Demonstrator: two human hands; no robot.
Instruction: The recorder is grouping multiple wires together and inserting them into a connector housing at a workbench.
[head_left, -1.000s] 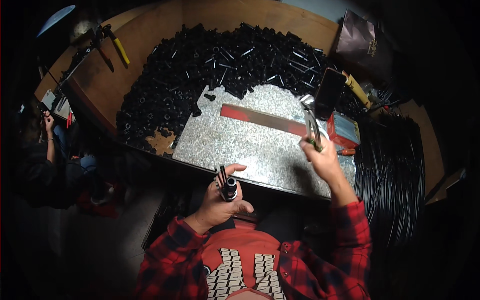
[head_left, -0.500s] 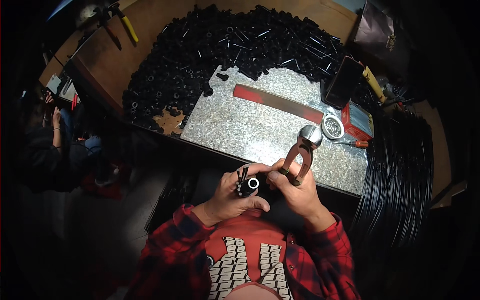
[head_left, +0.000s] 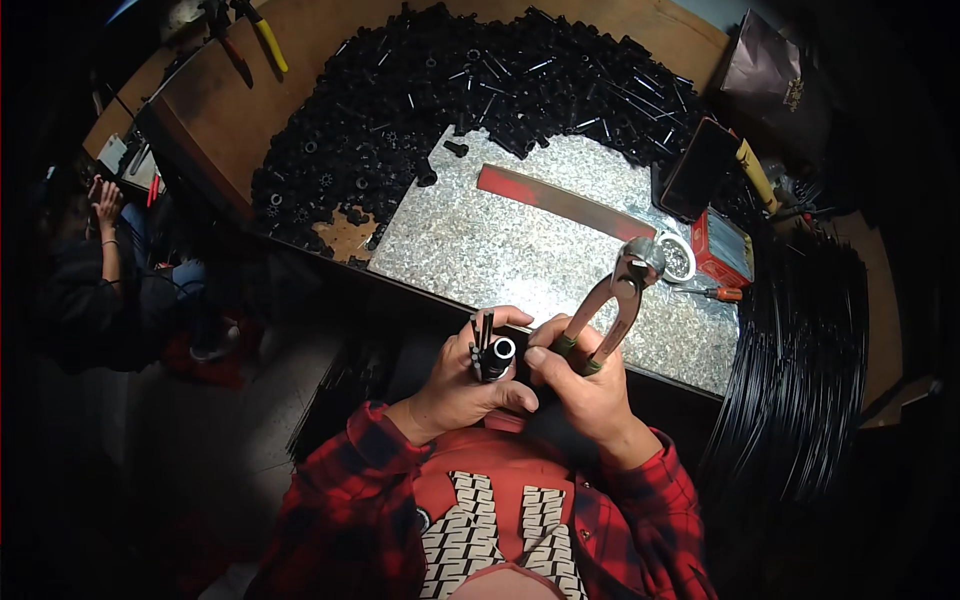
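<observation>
My left hand [head_left: 440, 393] is closed around a short black tube [head_left: 503, 351] with a pale ring-shaped end facing up. Several thin black rods [head_left: 480, 335] stick up beside the tube, between it and my fingers. My right hand [head_left: 592, 402] grips a pair of end-cutting pincers [head_left: 626, 292] by its green-ended handles, its rounded metal head pointing up and away. Both hands are close together in front of the table's near edge, with the pincers' head over the speckled board. What my right fingertips may touch beside the left hand is hard to make out.
Black fittings and rods [head_left: 440, 90] are heaped at the back and left. On the speckled board [head_left: 430, 240] lie a red-brown bar [head_left: 560, 203], a round white dish [head_left: 677, 258] and a screwdriver [head_left: 722, 294]. Long black rods [head_left: 795, 370] hang at the right. A co-worker's hand [head_left: 106, 205] shows far left.
The pincers' head has swung up and to the right. My left hand, with the tube, has risen slightly. The whole view has shifted a little, and the co-worker's hand has moved.
</observation>
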